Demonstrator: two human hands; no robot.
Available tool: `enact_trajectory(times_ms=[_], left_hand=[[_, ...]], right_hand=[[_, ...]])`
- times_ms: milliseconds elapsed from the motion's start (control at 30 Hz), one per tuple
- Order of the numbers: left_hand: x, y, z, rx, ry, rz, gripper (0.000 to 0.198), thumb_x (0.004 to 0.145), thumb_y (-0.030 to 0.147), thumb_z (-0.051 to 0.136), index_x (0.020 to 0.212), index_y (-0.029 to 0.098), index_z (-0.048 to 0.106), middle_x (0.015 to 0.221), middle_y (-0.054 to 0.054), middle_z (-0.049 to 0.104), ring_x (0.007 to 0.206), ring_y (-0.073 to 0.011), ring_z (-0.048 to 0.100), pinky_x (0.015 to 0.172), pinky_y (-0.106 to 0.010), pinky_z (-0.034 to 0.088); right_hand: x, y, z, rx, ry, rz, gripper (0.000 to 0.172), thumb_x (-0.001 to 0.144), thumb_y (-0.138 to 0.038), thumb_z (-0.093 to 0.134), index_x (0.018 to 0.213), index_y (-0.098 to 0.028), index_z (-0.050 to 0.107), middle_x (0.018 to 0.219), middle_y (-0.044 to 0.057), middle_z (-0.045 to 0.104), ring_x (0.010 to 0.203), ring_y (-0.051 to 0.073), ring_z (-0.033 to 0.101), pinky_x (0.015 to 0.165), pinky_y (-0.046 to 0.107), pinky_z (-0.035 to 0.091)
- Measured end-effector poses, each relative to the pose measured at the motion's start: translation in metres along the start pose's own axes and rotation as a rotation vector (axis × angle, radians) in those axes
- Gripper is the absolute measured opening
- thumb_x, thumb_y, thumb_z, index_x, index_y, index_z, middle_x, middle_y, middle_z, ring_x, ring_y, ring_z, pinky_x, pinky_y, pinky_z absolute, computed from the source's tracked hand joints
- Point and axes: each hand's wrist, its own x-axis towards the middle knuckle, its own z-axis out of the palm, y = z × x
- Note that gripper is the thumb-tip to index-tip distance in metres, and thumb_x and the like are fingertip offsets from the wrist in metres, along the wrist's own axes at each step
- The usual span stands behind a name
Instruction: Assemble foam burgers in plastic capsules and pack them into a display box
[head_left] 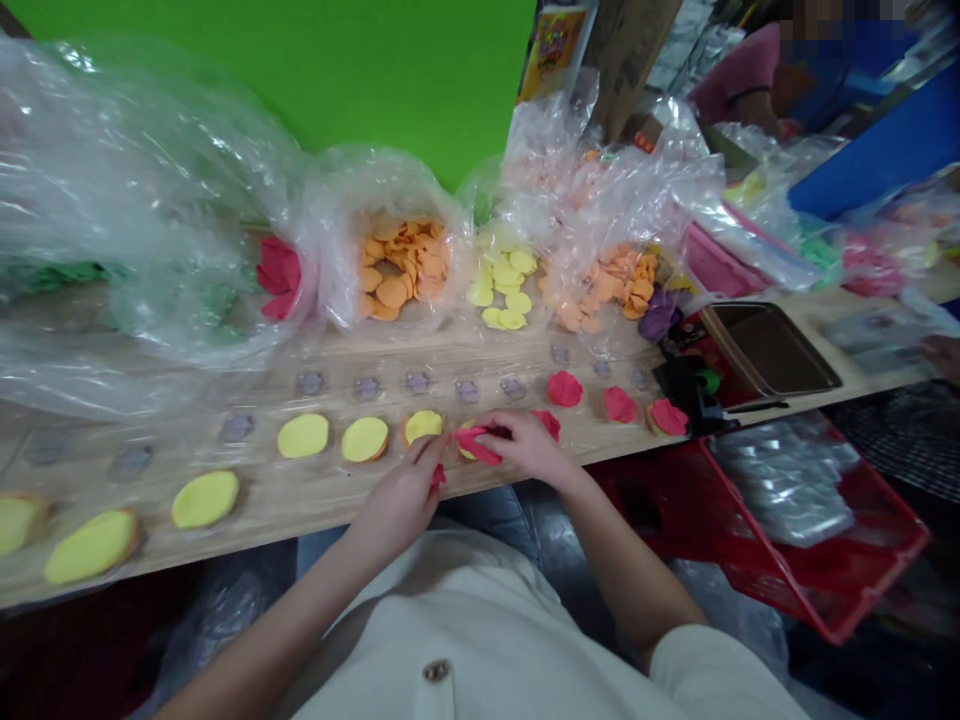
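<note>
My right hand [529, 445] pinches a red flower-shaped piece [480, 447] over a yellow disc that it mostly covers. Close by on the left, my left hand [405, 485] is closed, with red petal-edged material [438, 476] showing under its fingers. Its fingertips almost meet the piece in my right hand. Just beyond that hand lies a yellow disc [424, 425] in a clear tray, partly hidden by my fingers. Further left, several more yellow discs [303, 435] sit in a row. To the right, red flower-shaped pieces [619, 404] lie in the same row.
Plastic bags line the back, holding orange discs [405, 268], yellow discs [510, 285] and red pieces [278, 278]. A brown tray [772, 348] and a black device [691, 390] stand at right. Below is a red crate [840, 610] with clear packaging [787, 485]. Another person [739, 80] is behind.
</note>
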Motion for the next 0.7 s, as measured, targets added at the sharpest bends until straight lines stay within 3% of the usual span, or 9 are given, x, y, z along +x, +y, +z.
enact_trajectory(times_ms=[67,133,233,333,467,600,700], left_hand=[[-0.002,-0.004,-0.001,0.014,0.056,-0.046,0.054,0.078,0.007,0.039,0.131,0.017,0.036,0.128,-0.013,0.044,0.12,-0.0249,0.042,0.098,-0.039,0.037],[-0.004,-0.006,-0.004,0.019,0.065,-0.043,0.053,0.078,0.007,0.038,0.131,0.017,0.037,0.128,-0.013,0.044,0.122,-0.0245,0.04,0.099,-0.039,0.036],[-0.005,-0.004,-0.005,0.03,-0.026,0.028,0.054,0.079,0.007,0.037,0.131,0.021,0.038,0.134,-0.009,0.042,0.122,-0.0225,0.04,0.099,-0.037,0.036],[-0.003,0.002,0.001,0.071,-0.141,0.102,0.06,0.078,0.006,0.036,0.136,0.024,0.033,0.14,-0.007,0.036,0.12,-0.0223,0.044,0.097,-0.035,0.038],[0.002,0.009,0.008,0.22,-0.154,0.091,0.07,0.074,-0.001,0.031,0.138,0.026,0.029,0.142,-0.007,0.034,0.098,-0.0218,0.059,0.078,-0.031,0.048],[0.012,0.02,0.006,0.325,-0.174,0.095,0.058,0.073,-0.001,0.032,0.125,0.02,0.05,0.139,-0.012,0.037,0.081,-0.0212,0.063,0.064,-0.03,0.049],[0.019,0.025,0.007,0.365,-0.215,0.113,0.06,0.073,-0.002,0.031,0.127,0.018,0.047,0.138,-0.015,0.039,0.085,-0.0242,0.063,0.063,-0.032,0.048]], right_hand=[[0.002,0.002,0.0,0.023,-0.014,0.007,0.02,0.084,-0.031,0.051,0.097,-0.02,0.063,0.088,0.001,0.067,0.078,0.015,0.06,0.069,0.026,0.044],[0.005,0.005,0.003,-0.134,0.018,0.024,0.018,0.083,-0.029,0.052,0.094,-0.019,0.063,0.086,0.003,0.066,0.078,0.016,0.06,0.069,0.027,0.043],[0.007,0.006,0.011,-0.419,0.06,-0.004,0.017,0.084,-0.025,0.052,0.094,-0.018,0.063,0.089,0.007,0.065,0.085,0.018,0.058,0.075,0.029,0.041],[0.006,0.004,0.016,-0.563,0.085,-0.023,0.018,0.087,-0.024,0.048,0.097,-0.017,0.061,0.091,0.009,0.063,0.087,0.019,0.056,0.077,0.029,0.041],[0.005,0.004,0.019,-0.664,0.182,0.0,0.022,0.088,-0.024,0.044,0.101,-0.016,0.059,0.093,0.011,0.06,0.09,0.022,0.054,0.08,0.034,0.042],[-0.016,0.008,0.022,-0.642,0.404,0.009,0.03,0.088,-0.027,0.042,0.112,-0.013,0.055,0.102,0.014,0.058,0.099,0.024,0.05,0.087,0.039,0.041],[-0.043,0.01,0.032,-0.659,0.385,-0.053,0.03,0.088,-0.025,0.041,0.113,-0.014,0.056,0.11,0.012,0.059,0.11,0.025,0.046,0.094,0.041,0.037]])
